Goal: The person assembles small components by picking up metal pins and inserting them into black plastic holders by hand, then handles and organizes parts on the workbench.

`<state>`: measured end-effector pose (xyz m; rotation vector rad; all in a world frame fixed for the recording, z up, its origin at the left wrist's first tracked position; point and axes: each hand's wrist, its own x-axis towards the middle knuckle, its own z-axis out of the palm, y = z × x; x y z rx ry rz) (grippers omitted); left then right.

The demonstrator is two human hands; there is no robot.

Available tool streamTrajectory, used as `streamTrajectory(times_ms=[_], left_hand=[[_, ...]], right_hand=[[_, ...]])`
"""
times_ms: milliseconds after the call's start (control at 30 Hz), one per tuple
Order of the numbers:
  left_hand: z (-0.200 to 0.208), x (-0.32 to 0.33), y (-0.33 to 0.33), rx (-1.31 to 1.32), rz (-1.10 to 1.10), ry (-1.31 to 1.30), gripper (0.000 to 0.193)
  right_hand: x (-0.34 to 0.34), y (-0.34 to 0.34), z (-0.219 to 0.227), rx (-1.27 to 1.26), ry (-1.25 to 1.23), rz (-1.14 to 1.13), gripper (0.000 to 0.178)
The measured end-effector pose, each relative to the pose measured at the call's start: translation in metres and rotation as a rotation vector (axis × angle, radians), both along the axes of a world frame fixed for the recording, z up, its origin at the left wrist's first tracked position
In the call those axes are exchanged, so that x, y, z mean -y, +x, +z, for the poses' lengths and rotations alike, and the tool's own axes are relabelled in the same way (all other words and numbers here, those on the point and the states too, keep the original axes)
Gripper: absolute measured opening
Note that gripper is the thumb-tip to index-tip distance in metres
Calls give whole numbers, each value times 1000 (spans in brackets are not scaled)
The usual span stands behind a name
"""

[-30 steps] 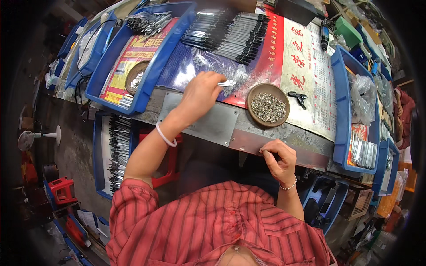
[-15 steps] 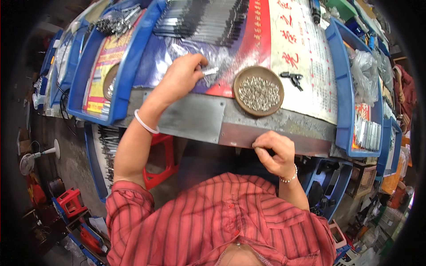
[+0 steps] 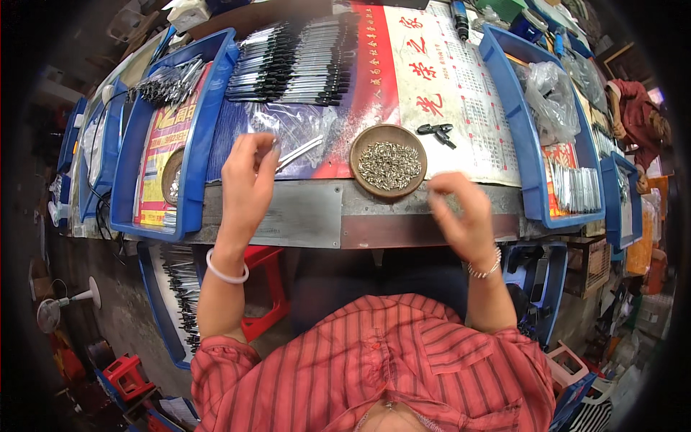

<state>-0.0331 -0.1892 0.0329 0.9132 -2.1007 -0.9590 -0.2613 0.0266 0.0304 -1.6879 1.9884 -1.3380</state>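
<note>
My left hand (image 3: 247, 180) is raised over the bench's near edge, fingers curled and closed; a small dark bit shows at the fingertips, too small to name. Beside it, slim white tubes (image 3: 301, 153) lie on the plastic-covered purple sheet. My right hand (image 3: 464, 219) hovers just right of a round brown bowl (image 3: 358, 173) filled with small metal pen tips (image 3: 389, 165). Its thumb and forefinger are drawn together and slightly blurred, and what they hold, if anything, cannot be made out. Several black pieces (image 3: 437, 134) lie behind the bowl.
Rows of clear pens with black parts (image 3: 291, 65) lie at the back. Blue trays (image 3: 188, 165) flank the work area; the right-hand tray (image 3: 529, 165) holds plastic bags and silver rods (image 3: 576, 189). Below the bench are a red stool (image 3: 268, 288) and another blue tray (image 3: 155, 302).
My left hand has drawn back toward me from the plastic-covered sheet, leaving the white tubes in sight. My right hand has risen from the bench edge to beside the bowl. The view has shifted.
</note>
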Motion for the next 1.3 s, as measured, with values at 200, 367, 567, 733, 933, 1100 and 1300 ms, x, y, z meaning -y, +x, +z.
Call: streamTrajectory(times_ms=[200, 367, 567, 733, 933, 1100, 1300], left_hand=[[8, -78, 31, -201, -182, 457, 13], [-3, -124, 40, -174, -297, 804, 14], [-16, -148, 40, -174, -390, 928, 14], [-24, -157, 34, -162, -479, 982, 13], [-29, -166, 24, -159, -521, 1053, 13], [-31, -169, 25, -150, -539, 1054, 13], [-37, -171, 30, -173, -489, 1139, 14]], right_hand=[[49, -60, 3, -362, 66, -23, 28], [73, -76, -15, -422, 188, 69, 29], [64, -77, -17, -399, 253, 159, 32], [34, -76, -8, -331, 250, -203, 39], [31, -78, -11, -177, 359, -156, 38], [53, -77, -14, -234, 360, -133, 36], [68, -79, -17, -461, 211, -31, 35]])
